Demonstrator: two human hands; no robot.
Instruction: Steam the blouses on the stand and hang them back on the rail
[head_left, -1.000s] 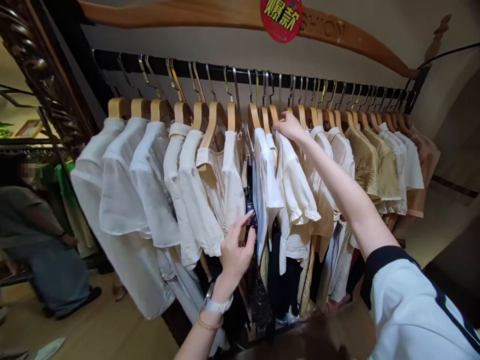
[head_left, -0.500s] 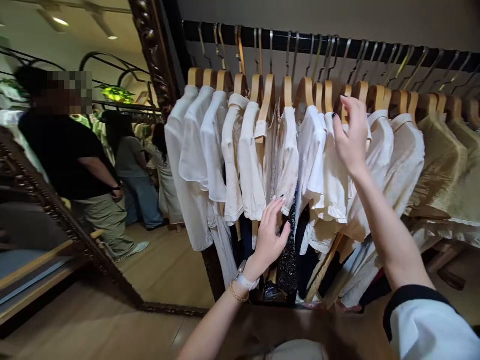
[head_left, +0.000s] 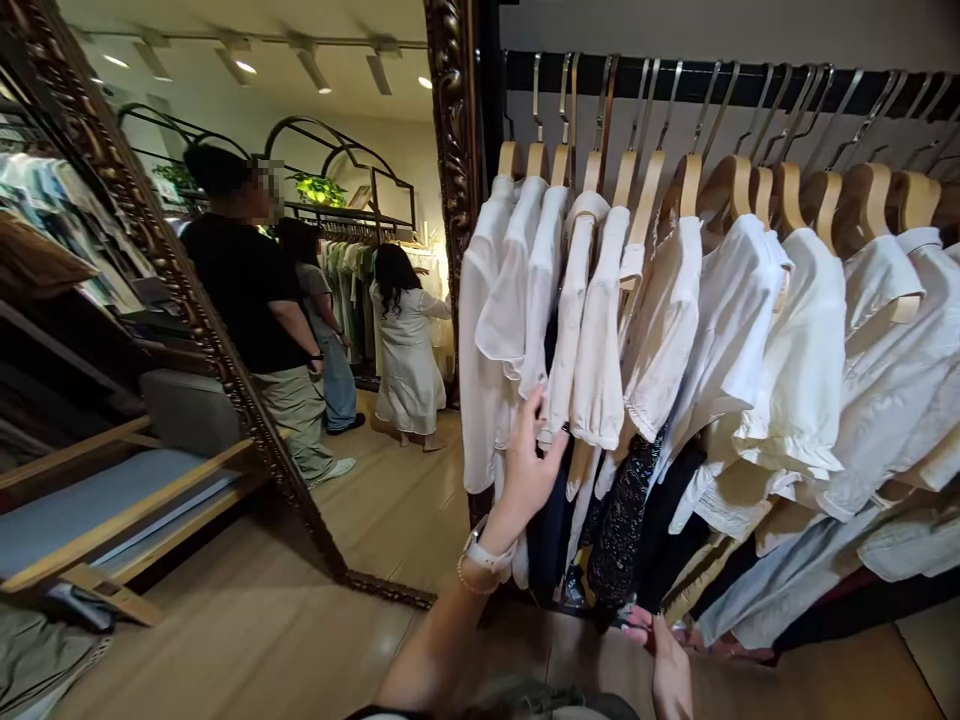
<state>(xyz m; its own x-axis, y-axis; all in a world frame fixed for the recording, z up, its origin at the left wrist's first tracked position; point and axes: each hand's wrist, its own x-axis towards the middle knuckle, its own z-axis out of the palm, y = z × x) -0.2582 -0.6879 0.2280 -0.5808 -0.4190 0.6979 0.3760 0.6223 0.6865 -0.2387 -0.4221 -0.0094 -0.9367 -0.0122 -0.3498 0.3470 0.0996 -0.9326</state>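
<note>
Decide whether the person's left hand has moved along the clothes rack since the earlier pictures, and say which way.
Yes: the left hand has moved leftward along the hanging blouses, nearer the carved mirror frame.

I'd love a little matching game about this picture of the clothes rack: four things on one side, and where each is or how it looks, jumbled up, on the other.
Things:
1. left hand
2. right hand
3. mirror frame
4. wooden hangers

Places and looks:
A. hooked over the black rail
B. low down, close to the picture's bottom edge
C. at the pale sleeves, thumb and fingers apart
D. dark and carved

Right pairs: 1-C, 2-B, 3-D, 4-A
</note>
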